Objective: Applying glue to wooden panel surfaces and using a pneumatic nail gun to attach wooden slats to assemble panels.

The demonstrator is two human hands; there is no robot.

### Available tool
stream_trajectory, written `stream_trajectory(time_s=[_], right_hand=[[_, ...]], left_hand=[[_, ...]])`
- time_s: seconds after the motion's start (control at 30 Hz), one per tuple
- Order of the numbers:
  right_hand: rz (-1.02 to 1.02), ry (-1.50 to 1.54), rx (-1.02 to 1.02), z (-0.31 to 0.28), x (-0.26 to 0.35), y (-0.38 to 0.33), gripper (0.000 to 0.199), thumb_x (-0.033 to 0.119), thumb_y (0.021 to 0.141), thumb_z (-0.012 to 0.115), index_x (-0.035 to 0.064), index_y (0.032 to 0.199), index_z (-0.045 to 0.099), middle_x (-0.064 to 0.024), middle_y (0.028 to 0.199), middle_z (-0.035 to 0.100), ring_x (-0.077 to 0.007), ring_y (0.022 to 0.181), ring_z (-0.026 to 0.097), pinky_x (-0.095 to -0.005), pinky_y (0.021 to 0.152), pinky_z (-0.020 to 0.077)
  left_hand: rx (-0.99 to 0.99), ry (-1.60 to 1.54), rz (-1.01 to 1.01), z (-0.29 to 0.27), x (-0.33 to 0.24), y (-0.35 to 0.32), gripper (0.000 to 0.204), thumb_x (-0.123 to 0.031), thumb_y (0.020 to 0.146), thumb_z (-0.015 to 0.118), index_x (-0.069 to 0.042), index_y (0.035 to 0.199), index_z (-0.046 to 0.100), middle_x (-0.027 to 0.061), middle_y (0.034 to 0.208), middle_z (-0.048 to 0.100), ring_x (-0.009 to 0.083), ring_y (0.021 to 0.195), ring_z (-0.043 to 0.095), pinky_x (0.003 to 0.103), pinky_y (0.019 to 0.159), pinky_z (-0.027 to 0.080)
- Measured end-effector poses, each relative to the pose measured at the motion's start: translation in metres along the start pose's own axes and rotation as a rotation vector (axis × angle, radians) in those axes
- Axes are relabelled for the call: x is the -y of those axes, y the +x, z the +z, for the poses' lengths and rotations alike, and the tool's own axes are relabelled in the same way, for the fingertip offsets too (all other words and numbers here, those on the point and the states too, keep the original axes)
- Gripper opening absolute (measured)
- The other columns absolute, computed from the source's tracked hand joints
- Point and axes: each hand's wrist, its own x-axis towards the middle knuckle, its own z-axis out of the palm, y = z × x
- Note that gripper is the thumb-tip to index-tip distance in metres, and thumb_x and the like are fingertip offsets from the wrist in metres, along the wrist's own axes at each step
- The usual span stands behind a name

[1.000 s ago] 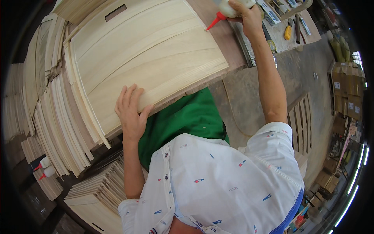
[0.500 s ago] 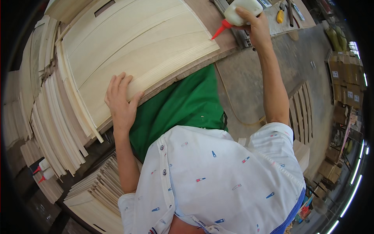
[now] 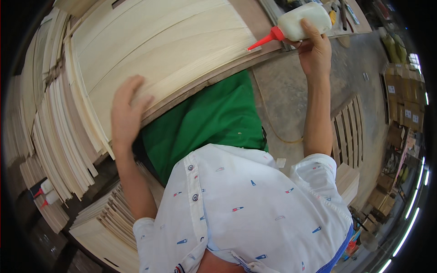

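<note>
A white squeeze bottle (image 3: 298,23) with a long red nozzle is gripped in my right hand (image 3: 314,50). It lies almost level, its nozzle tip at the near right corner of a pale wooden panel (image 3: 173,50). Thin white lines run along the panel's side edges. My left hand (image 3: 127,109), blurred by motion, is over the panel's near left part with thumb and fingers apart and nothing in it. Whether it touches the wood I cannot tell.
Stacked wooden strips (image 3: 59,132) stand along the left, beside two more red-tipped bottles (image 3: 48,192). More panels (image 3: 104,227) are stacked low at the left. Tools, including a yellow-handled one (image 3: 332,17), lie at the back right. A slatted pallet (image 3: 348,132) and cardboard boxes (image 3: 405,95) are further right.
My left hand has shifted left and toward me, off its flat rest on the panel. My right hand has moved right and nearer, tipping the bottle flatter while its nozzle tip stays at the corner.
</note>
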Motion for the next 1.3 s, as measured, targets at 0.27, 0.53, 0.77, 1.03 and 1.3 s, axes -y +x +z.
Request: stream_trajectory(time_s=[0.27,0.53,0.77,1.03,1.3], right_hand=[[0.135,0.111,0.317,0.129,-0.038,-0.051,0.039,0.013,0.087,0.067,-0.0017,0.12,0.053,-0.0125,0.109,0.064,-0.025,0.1,0.065,-0.0439,0.086,0.0575],[0.374,0.167,0.549,0.255,-0.1,-0.117,0.047,0.013,0.082,0.075,-0.0015,0.121,0.052,-0.0094,0.109,0.061,-0.0194,0.098,0.063,-0.0361,0.084,0.0551],[0.343,0.183,0.502,0.29,-0.112,-0.137,0.044,0.007,0.08,0.073,-0.0004,0.119,0.055,-0.0093,0.106,0.064,-0.0183,0.095,0.063,-0.0309,0.082,0.0526],[0.258,0.114,0.509,0.282,-0.119,-0.132,0.041,0.009,0.081,0.073,-0.0016,0.117,0.055,-0.0097,0.102,0.063,-0.0184,0.092,0.063,-0.0322,0.08,0.0533],[0.242,0.01,0.497,0.239,-0.099,-0.108,0.044,0.012,0.082,0.074,-0.0022,0.119,0.053,-0.0106,0.108,0.062,-0.0202,0.099,0.063,-0.0351,0.085,0.0545]], left_hand=[[-0.103,0.219,0.115,-0.076,0.073,0.034,0.054,-0.007,0.074,0.06,-0.004,0.128,0.056,0.0154,0.135,0.053,0.03,0.129,0.046,0.036,0.11,0.034],[-0.081,0.293,-0.027,-0.086,0.08,0.02,0.064,0.002,0.068,0.059,-0.002,0.132,0.052,0.0223,0.139,0.046,0.037,0.133,0.037,0.04,0.114,0.028],[-0.145,0.317,0.104,-0.082,0.1,0.028,0.058,0.005,0.071,0.054,0.0,0.129,0.053,0.0223,0.135,0.049,0.0371,0.131,0.039,0.041,0.112,0.031],[-0.136,0.309,0.022,-0.08,0.097,0.025,0.056,0.002,0.072,0.056,0.0,0.128,0.054,0.022,0.135,0.049,0.0371,0.131,0.04,0.041,0.112,0.031],[-0.141,0.292,0.013,-0.083,0.094,0.022,0.059,-0.001,0.069,0.06,-0.001,0.128,0.054,0.0213,0.136,0.048,0.0354,0.132,0.039,0.04,0.112,0.03]])
